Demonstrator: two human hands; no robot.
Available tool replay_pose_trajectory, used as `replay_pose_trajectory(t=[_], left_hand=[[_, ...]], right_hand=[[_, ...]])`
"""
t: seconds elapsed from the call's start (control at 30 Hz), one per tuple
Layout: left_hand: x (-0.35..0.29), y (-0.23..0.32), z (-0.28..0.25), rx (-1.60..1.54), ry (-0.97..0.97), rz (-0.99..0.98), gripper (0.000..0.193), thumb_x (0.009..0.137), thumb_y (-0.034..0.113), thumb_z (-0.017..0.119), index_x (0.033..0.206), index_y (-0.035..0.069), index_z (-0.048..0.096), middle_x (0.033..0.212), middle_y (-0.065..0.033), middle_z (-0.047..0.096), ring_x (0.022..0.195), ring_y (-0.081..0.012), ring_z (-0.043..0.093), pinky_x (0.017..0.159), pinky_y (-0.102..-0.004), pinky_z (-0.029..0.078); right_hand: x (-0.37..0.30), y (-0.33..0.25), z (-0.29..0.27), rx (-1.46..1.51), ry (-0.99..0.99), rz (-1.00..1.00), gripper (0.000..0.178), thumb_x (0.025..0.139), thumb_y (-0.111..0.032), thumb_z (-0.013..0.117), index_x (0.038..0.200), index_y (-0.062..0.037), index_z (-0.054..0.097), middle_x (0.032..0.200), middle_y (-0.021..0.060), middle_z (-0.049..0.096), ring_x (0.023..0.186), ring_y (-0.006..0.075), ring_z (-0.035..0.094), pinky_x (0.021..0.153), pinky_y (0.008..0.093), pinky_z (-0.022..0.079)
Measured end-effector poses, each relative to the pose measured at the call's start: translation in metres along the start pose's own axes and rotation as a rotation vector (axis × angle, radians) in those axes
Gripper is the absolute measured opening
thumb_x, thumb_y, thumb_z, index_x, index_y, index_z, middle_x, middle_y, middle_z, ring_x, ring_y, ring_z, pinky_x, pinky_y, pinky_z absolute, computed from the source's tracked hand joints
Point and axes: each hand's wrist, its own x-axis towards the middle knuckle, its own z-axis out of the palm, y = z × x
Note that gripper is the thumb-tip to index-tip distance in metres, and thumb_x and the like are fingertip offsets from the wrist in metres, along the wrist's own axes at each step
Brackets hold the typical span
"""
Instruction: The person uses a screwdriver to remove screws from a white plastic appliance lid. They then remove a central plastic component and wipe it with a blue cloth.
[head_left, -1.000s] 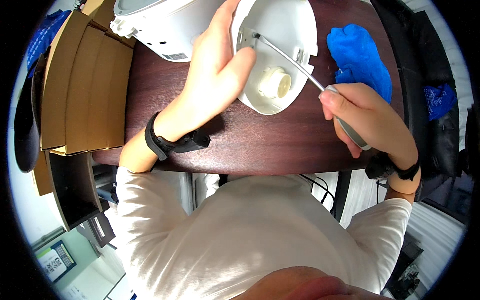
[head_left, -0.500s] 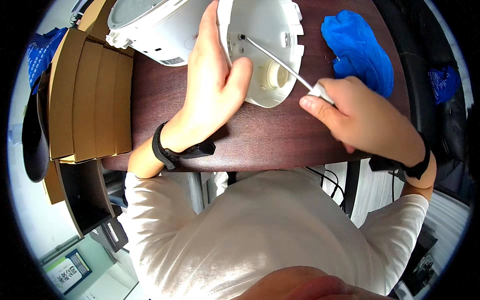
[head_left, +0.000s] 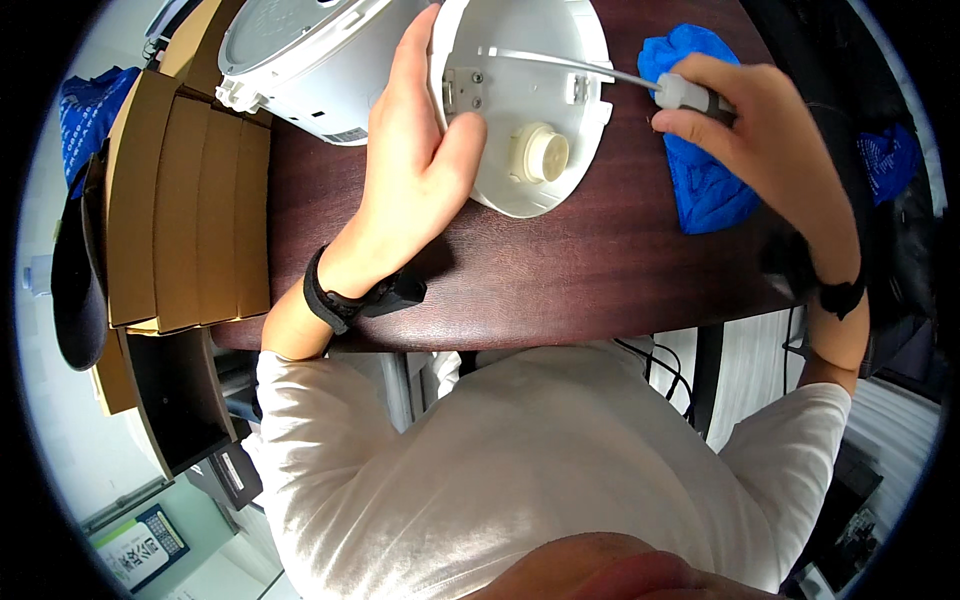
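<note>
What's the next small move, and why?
Probably bring the tip of the screwdriver down to the upper screw to check its tightness. The right hand holds the tool with its tip clear of both screws, the left hand has the shell by its rim, and tightness can't be judged by eye here.
</note>
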Motion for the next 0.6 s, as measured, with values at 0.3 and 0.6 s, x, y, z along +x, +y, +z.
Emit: replay_pose_trajectory(t=[0.3, 0.6], left_hand=[[0.002, -0.001, 0.0, -0.038, 0.012, -0.024, 0.064, 0.074, -0.006, 0.04, 0.137, -0.005, 0.029, 0.126, -0.0151, 0.047, 0.118, -0.0205, 0.046, 0.101, -0.0308, 0.035], [0.001, -0.002, -0.001, -0.007, 0.01, -0.019, 0.064, 0.074, -0.006, 0.04, 0.136, -0.006, 0.029, 0.124, -0.0152, 0.047, 0.116, -0.0204, 0.046, 0.1, -0.0304, 0.034]], right_hand=[[-0.013, -0.038, 0.033, 0.99, -0.409, 0.611, 0.036, 0.099, -0.032, 0.04, 0.077, -0.0056, 0.049, 0.049, 0.0002, 0.048, 0.034, 0.0065, 0.044, 0.035, 0.0197, 0.033], [-0.014, -0.045, 0.035, 1.018, -0.428, 0.578, 0.035, 0.098, -0.029, 0.042, 0.075, -0.0044, 0.049, 0.049, -0.0001, 0.047, 0.035, 0.0058, 0.043, 0.035, 0.0203, 0.032]])
